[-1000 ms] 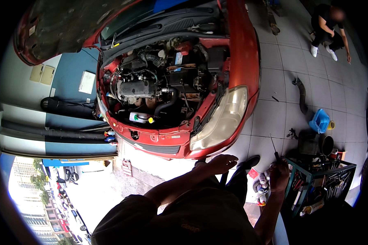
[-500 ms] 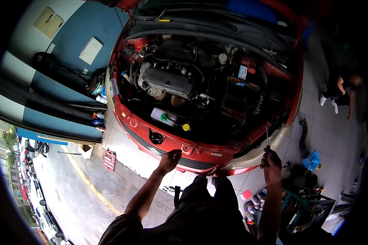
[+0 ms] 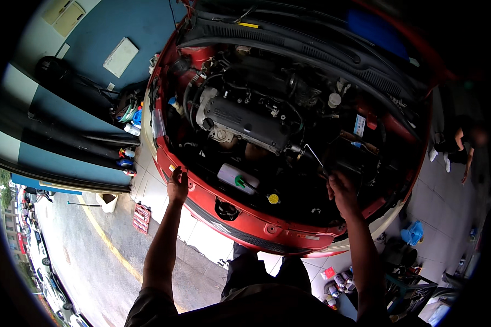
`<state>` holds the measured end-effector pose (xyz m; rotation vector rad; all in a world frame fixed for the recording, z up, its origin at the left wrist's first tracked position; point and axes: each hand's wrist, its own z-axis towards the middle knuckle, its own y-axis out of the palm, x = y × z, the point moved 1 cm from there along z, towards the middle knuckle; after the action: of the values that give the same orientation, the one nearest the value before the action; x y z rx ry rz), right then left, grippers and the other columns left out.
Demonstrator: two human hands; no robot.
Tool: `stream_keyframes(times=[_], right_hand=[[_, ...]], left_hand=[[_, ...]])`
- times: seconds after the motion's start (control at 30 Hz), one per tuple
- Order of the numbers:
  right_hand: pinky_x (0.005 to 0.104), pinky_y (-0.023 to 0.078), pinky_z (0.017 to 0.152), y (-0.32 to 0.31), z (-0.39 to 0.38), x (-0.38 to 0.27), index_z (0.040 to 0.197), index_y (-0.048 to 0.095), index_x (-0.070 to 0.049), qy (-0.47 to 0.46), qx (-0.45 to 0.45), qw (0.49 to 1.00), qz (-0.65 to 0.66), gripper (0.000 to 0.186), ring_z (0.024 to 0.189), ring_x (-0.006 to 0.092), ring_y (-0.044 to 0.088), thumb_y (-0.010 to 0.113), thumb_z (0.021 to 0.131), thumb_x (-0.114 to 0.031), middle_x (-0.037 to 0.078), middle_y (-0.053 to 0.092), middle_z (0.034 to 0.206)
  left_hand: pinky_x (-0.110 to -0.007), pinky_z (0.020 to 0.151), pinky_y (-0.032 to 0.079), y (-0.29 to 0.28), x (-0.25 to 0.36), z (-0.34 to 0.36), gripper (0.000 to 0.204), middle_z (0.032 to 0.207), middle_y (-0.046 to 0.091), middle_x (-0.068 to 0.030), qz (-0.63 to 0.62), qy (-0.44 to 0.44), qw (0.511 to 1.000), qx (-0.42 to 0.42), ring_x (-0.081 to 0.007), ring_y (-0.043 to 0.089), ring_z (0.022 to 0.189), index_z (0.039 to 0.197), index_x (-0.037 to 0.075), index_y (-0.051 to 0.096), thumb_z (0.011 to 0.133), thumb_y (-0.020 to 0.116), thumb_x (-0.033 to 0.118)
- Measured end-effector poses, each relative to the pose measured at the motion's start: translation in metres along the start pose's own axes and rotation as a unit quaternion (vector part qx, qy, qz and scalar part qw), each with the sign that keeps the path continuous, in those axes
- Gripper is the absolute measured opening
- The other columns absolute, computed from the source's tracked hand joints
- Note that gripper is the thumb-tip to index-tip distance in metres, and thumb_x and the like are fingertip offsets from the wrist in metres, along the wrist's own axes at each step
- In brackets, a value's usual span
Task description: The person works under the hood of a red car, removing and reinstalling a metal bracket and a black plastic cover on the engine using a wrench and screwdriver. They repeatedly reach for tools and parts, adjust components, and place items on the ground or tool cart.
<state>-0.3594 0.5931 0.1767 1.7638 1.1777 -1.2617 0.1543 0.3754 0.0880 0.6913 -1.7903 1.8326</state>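
My right hand [image 3: 341, 192] is closed around a slim bright metal rod tool [image 3: 315, 156] with a bent tip; the fingers hide its handle. The tip points up and left over the engine bay, near the right end of the black engine cover [image 3: 248, 121]. Whether it touches anything I cannot tell. At the left, my left hand [image 3: 177, 188] is over the red front panel [image 3: 204, 199], its fingers loosely bent and apart, with nothing visible in them. Between my hands are a pale reservoir [image 3: 229, 175] with a green cap and a yellow round cap [image 3: 273, 199].
A battery [image 3: 359, 125] sits at the bay's right. On the floor are a red socket case [image 3: 142, 218], a white bucket [image 3: 108, 203], a blue container [image 3: 413, 233] and several cans [image 3: 341, 282]. Another person [image 3: 457, 143] is at the far right.
My right hand has moved forward and left, bringing the rod tool from the front right corner over the engine bay. My left hand has shifted left and forward. The view has turned slightly.
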Motion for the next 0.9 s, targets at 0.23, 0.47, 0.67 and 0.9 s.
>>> stream_keyframes(times=[0.23,0.47,0.67,0.9], right_hand=[[0.0238,0.045,0.061,0.073,0.087,-0.019,0.123,0.064,-0.006,-0.027,0.087,0.989,-0.113,0.028,0.068,0.0067,0.054,0.058,0.103,-0.024,0.0,0.06,0.082],[0.0359,0.053,0.082,0.114,0.22,-0.034,0.124,0.065,-0.006,-0.108,0.124,0.93,-0.329,0.029,0.09,0.0236,0.069,0.06,0.1,-0.023,0.013,0.071,0.099],[0.043,0.053,0.082,0.165,0.314,-0.043,0.117,0.065,-0.008,-0.156,0.059,0.883,-0.438,0.024,0.095,0.0347,0.069,0.06,0.1,-0.023,0.016,0.071,0.102],[0.0463,0.053,0.078,0.201,0.383,-0.018,0.113,0.067,-0.011,-0.235,0.088,0.834,-0.492,0.02,0.091,0.0377,0.067,0.062,0.097,-0.023,0.015,0.07,0.097]], left_hand=[[-0.048,0.109,0.04,0.053,-0.059,0.104,0.044,0.13,0.061,-0.0156,0.198,0.148,0.969,0.027,-0.0358,0.056,0.121,0.135,0.007,0.054,0.096,0.055,0.028],[-0.053,0.12,0.025,0.073,-0.059,0.099,0.044,0.122,0.064,-0.0125,0.204,0.167,0.964,-0.018,-0.0306,0.057,0.118,0.129,0.005,0.058,0.093,0.057,0.03],[-0.052,0.12,0.024,0.068,-0.05,0.104,0.037,0.105,0.069,-0.0132,0.226,0.137,0.964,-0.018,-0.0311,0.061,0.107,0.113,0.005,0.069,0.09,0.058,0.031],[-0.053,0.119,0.027,0.07,-0.045,0.103,0.033,0.092,0.069,-0.0126,0.216,0.137,0.967,-0.013,-0.0327,0.062,0.095,0.107,0.006,0.071,0.083,0.058,0.025]])
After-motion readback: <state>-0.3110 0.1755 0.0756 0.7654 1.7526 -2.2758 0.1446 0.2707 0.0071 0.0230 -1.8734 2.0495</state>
